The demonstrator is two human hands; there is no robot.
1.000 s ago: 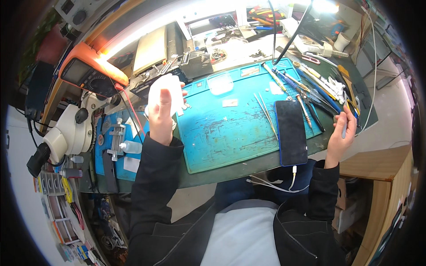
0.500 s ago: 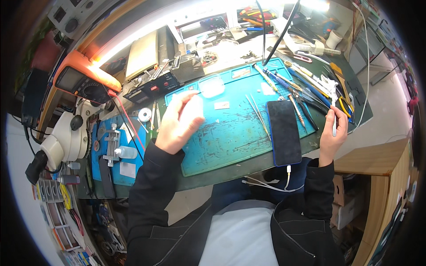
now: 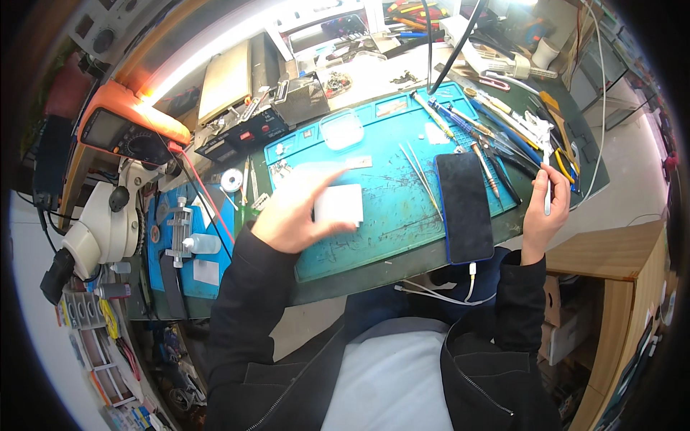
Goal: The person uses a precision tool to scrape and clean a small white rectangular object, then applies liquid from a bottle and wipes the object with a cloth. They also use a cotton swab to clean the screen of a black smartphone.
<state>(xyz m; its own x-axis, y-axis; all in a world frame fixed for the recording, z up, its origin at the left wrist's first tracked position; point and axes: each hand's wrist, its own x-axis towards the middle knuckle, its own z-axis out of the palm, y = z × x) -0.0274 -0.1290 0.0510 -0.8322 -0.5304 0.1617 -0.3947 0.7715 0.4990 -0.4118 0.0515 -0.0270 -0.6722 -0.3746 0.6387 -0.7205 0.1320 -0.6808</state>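
Note:
My left hand (image 3: 291,215) is over the left part of the teal work mat (image 3: 338,262), its thumb and fingers curved around a small white square pad (image 3: 340,204). The thumb runs along the pad's near edge; the fingers behind it are partly hidden. My right hand (image 3: 546,212), beyond the bench's right edge, grips a slim whitish tool (image 3: 548,194) with a rounded flat end, held upright. Between the hands lies a dark phone (image 3: 464,208), screen black, with a white cable (image 3: 472,276) at its near end. Thin tweezers (image 3: 422,181) rest left of the phone.
Several pliers (image 3: 514,172) and screwdrivers crowd the mat's right side. A clear plastic box (image 3: 342,131) sits at its back. On the left stand an orange multimeter (image 3: 133,129), a white microscope (image 3: 104,215) and a metal clamp holder (image 3: 180,233). A wooden cabinet (image 3: 611,251) is at right.
My left hand has moved slightly down and turned, bringing the white square pad into plain view. My right hand still holds the tool, now slightly farther right. The view has shifted a little.

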